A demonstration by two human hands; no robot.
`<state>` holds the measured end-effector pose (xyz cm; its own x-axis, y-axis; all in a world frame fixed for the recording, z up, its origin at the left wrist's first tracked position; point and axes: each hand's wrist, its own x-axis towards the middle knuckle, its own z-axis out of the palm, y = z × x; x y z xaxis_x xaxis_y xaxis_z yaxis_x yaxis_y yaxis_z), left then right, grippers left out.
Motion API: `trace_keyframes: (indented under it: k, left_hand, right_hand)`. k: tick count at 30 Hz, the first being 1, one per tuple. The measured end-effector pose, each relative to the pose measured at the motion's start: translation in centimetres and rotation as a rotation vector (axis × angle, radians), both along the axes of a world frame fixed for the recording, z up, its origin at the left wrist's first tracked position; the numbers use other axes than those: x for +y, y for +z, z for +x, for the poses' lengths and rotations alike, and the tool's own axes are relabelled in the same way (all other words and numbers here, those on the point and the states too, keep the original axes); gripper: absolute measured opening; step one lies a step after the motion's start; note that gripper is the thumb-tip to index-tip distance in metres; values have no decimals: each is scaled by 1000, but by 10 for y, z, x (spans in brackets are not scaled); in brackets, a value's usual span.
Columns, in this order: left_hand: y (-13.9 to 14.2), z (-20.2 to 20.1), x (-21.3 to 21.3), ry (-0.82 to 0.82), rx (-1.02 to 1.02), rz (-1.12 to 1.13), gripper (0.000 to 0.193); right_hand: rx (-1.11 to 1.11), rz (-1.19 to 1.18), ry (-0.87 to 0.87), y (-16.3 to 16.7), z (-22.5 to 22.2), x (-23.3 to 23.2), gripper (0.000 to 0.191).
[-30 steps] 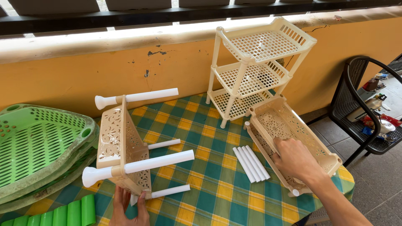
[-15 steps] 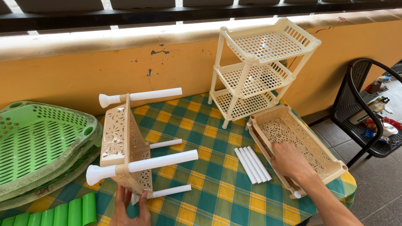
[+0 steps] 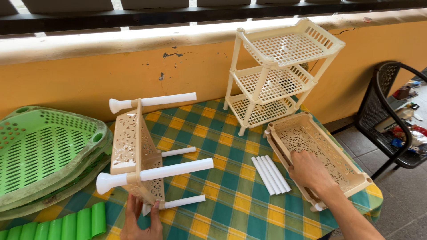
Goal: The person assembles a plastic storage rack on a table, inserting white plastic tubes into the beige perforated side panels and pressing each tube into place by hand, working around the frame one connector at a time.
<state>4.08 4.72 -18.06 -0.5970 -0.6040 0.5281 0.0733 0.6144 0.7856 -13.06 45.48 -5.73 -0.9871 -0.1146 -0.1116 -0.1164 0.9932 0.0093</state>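
Note:
A beige plastic shelf tray [image 3: 133, 151] stands on its edge on the checked tablecloth, with several white tubes [image 3: 175, 169] stuck through its corners and pointing right. My left hand [image 3: 141, 220] grips its lower edge at the front. My right hand [image 3: 309, 171] rests on the near rim of a second beige tray [image 3: 331, 146] that lies flat at the right of the table. Several loose white tubes [image 3: 270, 174] lie side by side just left of that hand.
An assembled beige three-tier rack [image 3: 278, 73] stands at the back against the orange wall. Stacked green trays [image 3: 42, 153] fill the left side, with green tubes [image 3: 58, 226] at the front left. A black metal chair [image 3: 387, 120] stands to the right of the table.
My right hand has slid a little along the flat tray's near rim. The upright tray and my left hand have hardly moved.

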Motion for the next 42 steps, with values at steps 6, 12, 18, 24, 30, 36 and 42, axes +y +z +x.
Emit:
trace_keyframes:
  k: [6,12,18,24,30,36,42]
  left_hand:
    - [13,1,7,26,153,29,70]
    - [29,8,3,10,81,27,69]
    - [46,18,9,-51,91,14,71]
    - [58,32,23,-80,47,9,72]
    - [53,43,41,-63,52,73,75]
    - [48,46,44,-73,99,87,74]
    - [90,66,25,-105,-34,-70,85]
  right_hand:
    - [36,55,-13,-10,-2,4,26]
    - [-2,137,-96,3,3,0,43]
    - [247,54,-13,22,12,-11,53]
    - [348,-330,138,47,33,-39,40]
    - [301,-631,265,89,63,-74,30]
    - [334,-595,450,116,69,-95,32]
    - [284,-639,683,129,68,-111,31]
